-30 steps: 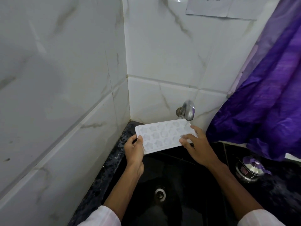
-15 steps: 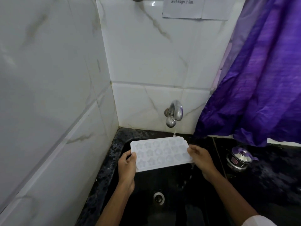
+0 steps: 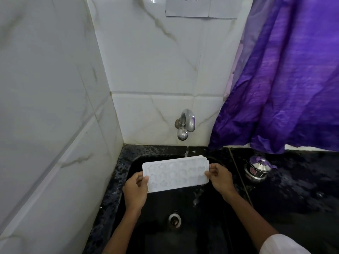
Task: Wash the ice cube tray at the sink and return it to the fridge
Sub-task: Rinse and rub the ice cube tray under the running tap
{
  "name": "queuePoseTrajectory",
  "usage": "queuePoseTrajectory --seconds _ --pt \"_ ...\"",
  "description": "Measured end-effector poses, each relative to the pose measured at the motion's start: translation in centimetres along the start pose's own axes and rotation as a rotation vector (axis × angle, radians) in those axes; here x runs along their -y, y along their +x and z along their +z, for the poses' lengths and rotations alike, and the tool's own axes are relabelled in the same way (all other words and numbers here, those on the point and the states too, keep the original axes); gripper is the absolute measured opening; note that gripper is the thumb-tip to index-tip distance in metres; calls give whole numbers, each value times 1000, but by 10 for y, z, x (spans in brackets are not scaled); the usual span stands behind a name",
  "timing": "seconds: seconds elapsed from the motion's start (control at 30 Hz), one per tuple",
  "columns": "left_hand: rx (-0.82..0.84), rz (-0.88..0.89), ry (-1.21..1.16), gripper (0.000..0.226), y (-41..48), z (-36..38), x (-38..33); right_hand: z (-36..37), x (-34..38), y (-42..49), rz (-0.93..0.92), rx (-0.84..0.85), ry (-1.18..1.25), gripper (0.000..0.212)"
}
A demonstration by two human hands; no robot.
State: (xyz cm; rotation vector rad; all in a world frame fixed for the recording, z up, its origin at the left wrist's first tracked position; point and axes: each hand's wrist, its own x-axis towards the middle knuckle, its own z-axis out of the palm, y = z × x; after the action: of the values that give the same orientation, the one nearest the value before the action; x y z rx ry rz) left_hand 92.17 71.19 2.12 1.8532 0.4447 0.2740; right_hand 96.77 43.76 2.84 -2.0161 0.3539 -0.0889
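Lowered from the chrome tap, the white moulded ice cube tray hangs over the black sink, left grip and right grip pinching its short ends.

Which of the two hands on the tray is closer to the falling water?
The right hand, pinching the ice cube tray at the end nearer the tap; the water stream lands toward that end. The left hand holds the far end.

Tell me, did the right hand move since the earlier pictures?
Yes. Against the tap, the right hand slid rightward: from directly below it, over the ice cube tray, to the tray's right end.
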Motion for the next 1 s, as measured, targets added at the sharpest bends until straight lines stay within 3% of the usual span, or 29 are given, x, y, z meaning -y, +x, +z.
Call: queuePoseTrajectory --seconds 0.2,0.4,0.6,0.8,1.0 --pt "-66 232 164 14 -2 1 -6 -16 2 3 -152 14 -124 23" --pt "-78 379 75 16 -1 4 -10 -36 10 6 -335 -13 -151 15" --pt "-17 428 -15 25 -5 3 -14 -50 11 0 -550 -109 -139 36" --pt "6 359 19 18 -6 6 -13 -49 -3 -1 -396 -79 -117 13" --pt "123 155 -58 22 -10 13 -22 -41 -4 0 -206 -68 -62 20"
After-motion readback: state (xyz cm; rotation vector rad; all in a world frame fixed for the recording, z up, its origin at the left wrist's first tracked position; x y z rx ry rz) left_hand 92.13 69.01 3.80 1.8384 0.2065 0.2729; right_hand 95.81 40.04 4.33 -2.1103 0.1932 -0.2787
